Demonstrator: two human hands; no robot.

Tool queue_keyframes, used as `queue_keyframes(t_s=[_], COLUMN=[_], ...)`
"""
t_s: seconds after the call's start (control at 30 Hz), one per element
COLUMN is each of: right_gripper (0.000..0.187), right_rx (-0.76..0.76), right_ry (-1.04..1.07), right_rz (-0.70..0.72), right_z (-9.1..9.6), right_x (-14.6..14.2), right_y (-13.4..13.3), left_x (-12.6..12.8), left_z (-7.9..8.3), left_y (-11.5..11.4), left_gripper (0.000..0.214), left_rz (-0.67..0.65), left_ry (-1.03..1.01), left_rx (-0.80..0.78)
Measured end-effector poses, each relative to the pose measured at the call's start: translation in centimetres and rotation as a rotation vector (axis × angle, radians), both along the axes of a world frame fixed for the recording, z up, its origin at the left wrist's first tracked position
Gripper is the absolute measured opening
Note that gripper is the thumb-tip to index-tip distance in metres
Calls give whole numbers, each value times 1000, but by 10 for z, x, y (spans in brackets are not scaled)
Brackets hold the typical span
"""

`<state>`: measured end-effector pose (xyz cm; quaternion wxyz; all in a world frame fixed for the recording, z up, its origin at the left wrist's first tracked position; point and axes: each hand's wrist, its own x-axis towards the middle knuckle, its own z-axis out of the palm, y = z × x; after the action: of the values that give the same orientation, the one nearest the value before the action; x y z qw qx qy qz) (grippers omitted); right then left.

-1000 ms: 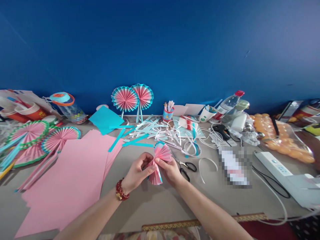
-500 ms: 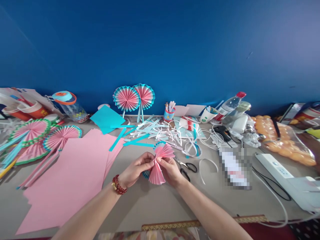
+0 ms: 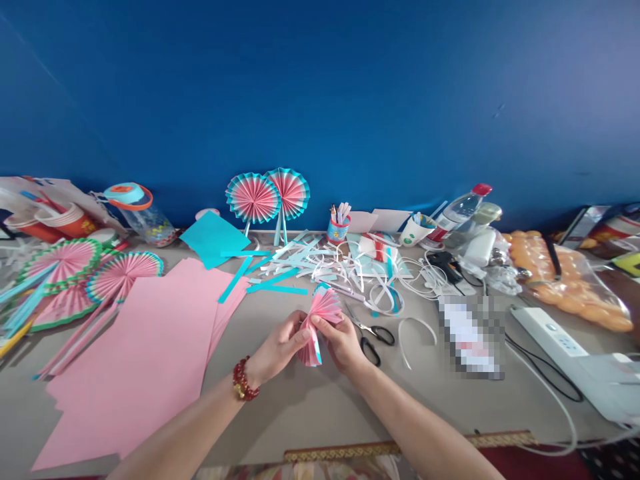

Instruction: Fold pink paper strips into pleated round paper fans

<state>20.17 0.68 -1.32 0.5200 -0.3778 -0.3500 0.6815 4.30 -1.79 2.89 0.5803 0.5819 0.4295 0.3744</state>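
Observation:
A pleated pink paper fan point(image 3: 324, 307) with blue edging is held between my two hands above the front middle of the table. It is pinched narrow at its middle, with folds flaring above and below. My left hand point(image 3: 281, 345), a red bead bracelet at the wrist, grips the fan's left side with thumb and fingers. On the other side my right hand point(image 3: 343, 341) pinches the fan's middle, thumb on top. Black-handled scissors point(image 3: 371, 329) lie just right of my right hand. Some fingertips are hidden behind the paper.
Pink paper sheets point(image 3: 135, 360) spread on the left, near finished fans point(image 3: 125, 272). Two more round fans point(image 3: 254, 199) stand against the blue wall. Paper strips point(image 3: 320, 259) are heaped behind my hands. On the right are a power strip point(image 3: 555, 337), cables and a plastic bottle point(image 3: 457, 212).
The fan has turned in my hands and its lower part now looks narrower, with blue edging showing at the bottom. My left hand has shifted slightly right and down.

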Motion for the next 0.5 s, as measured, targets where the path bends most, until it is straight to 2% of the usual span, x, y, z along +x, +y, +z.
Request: queue_keyframes(t_s=[0.1, 0.2, 0.33, 0.5], right_gripper=[19, 22, 22, 20], right_rx=[-15, -18, 16, 49], right_ry=[-28, -62, -98, -121], right_rz=[-13, -33, -54, -24], right_z=[-1, -2, -4, -3], right_x=[-2, -3, -3, 0], right_y=[-1, -1, -1, -1], left_x=[2, 4, 5, 9], left_z=[-5, -6, -6, -5], left_y=[-1, -3, -4, -3], left_gripper=[39, 29, 12, 14], left_rz=[-34, -10, 3, -79], left_ry=[126, 199, 156, 6], left_rx=[3, 19, 19, -38])
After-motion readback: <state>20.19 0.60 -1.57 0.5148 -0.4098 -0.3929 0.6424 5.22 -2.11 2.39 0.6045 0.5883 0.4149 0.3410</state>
